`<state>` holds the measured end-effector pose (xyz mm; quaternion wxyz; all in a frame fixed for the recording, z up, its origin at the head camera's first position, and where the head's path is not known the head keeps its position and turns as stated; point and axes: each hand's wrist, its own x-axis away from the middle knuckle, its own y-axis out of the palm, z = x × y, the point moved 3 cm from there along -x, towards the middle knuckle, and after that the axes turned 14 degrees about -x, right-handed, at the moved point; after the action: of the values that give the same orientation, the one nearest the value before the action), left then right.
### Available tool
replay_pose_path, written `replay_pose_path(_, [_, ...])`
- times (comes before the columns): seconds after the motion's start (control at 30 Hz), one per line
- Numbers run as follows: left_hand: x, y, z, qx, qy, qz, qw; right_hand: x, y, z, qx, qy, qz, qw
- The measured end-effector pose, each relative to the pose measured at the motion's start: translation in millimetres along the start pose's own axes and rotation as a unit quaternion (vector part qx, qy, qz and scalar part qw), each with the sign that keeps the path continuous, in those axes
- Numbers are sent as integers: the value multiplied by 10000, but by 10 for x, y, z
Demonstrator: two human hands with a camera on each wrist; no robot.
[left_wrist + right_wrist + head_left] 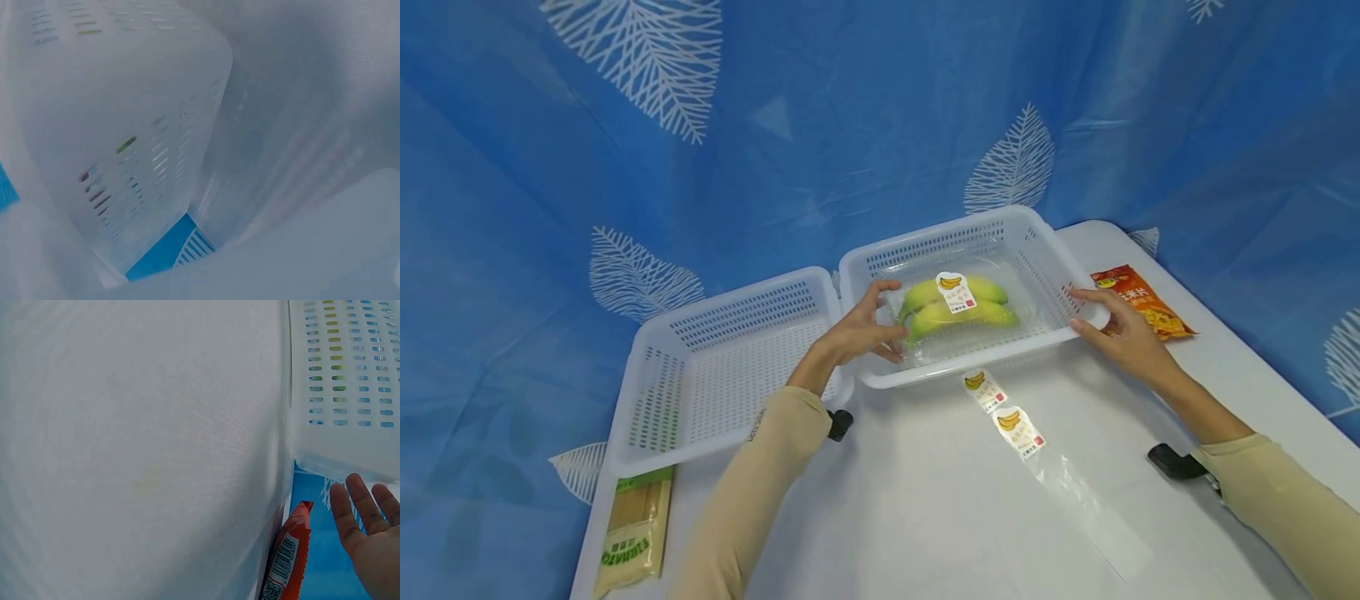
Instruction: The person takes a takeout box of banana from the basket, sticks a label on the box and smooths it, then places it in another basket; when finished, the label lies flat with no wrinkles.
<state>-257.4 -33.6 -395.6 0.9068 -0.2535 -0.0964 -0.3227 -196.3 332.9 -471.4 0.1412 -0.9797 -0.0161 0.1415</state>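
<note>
A clear plastic pack of two yellow-green bananas lies in the right-hand white basket. A round-topped banana label sits on the pack. My left hand reaches over the basket's left side, its fingers spread at the left end of the pack; whether they touch it is unclear. My right hand is at the basket's right end, thumb and forefinger apart by the rim. In the right wrist view the right hand's fingers are extended beside the perforated basket wall. The left wrist view shows the basket wall, not the left hand.
A second white basket adjoins on the left, with a noodle pack before it. An orange snack bag lies at the right. A label strip lies on the white table. Black clamps grip its edge; a blue curtain hangs behind.
</note>
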Motion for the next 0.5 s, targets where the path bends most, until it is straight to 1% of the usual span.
replay_pose_path(0.1, [-15,21,7,-47,-27,-19,10000,7,-2,-10,-42,59,35,10000])
replay_pose_path(0.2, [-37,40,13,-114,-91,-25,9999,12,-4,-21,-37,38,62,10000])
replay_pose_path(0.33, [-71,64,11,-214,-204,0,9996,8,2,-3,-5,-86,20,10000])
replay_pose_path(0.5, [-102,74,18,-299,-327,17,9990,7,-6,12,18,-64,34,10000])
